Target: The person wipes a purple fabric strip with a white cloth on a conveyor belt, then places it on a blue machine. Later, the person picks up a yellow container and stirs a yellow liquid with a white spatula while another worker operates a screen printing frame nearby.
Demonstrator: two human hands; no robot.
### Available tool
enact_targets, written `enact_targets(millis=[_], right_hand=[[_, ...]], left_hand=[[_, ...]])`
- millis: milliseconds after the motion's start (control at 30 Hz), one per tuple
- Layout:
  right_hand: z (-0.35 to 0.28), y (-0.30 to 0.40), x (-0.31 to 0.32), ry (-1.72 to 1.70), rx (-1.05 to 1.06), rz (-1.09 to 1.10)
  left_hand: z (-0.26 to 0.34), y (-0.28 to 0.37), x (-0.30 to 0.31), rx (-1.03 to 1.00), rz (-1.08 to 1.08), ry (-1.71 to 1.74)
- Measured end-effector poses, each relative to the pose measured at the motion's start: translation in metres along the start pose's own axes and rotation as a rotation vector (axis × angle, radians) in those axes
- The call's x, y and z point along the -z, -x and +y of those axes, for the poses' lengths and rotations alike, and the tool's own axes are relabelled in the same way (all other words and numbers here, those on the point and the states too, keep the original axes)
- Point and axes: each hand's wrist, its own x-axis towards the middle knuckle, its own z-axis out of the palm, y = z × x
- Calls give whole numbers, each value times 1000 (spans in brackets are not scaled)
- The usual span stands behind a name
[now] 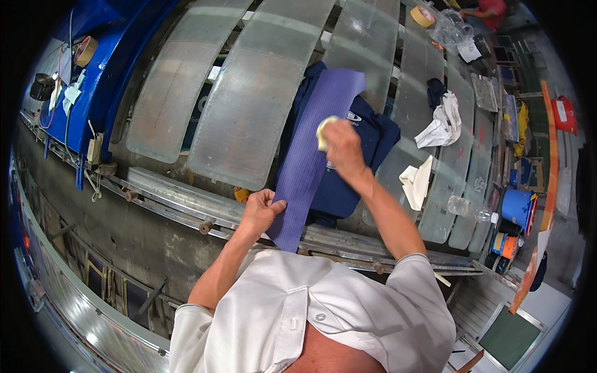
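Observation:
A long purple ribbed strip (310,126) lies lengthwise over navy blue garments (343,186) that bear white printing. The garments rest across a grey, glassy-looking panel. My left hand (262,212) grips the left edge of the strip near its lower end, between thumb and fingers. Higher up, my right hand (344,147) is closed on a pale yellow cloth or pad (326,133), held over the right edge of the strip. Whether the pad touches the strip cannot be told.
Several long grey panels (254,93) stand side by side, with gaps between. Metal rails (177,191) run along the near edge. White cloths (440,123), a plastic bottle (471,210) and tape rolls (422,16) lie at right. A blue machine (112,60) stands left; a person (489,14) is far right.

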Motion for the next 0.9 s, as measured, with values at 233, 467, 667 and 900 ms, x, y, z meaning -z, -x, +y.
enact_targets(millis=[233,467,667,900], right_hand=[[-76,57,-17,-192,222,-192],[30,-38,-13,20,58,251],[-42,12,-20,-73,173,-132],[-28,0,-21,-84,238,-93]], left_hand=[[-9,-2,2,-19,-19,-53],[-9,-5,3,-26,-25,-37],[-10,-5,1,-17,-30,10],[-13,-4,0,-39,4,-11]])
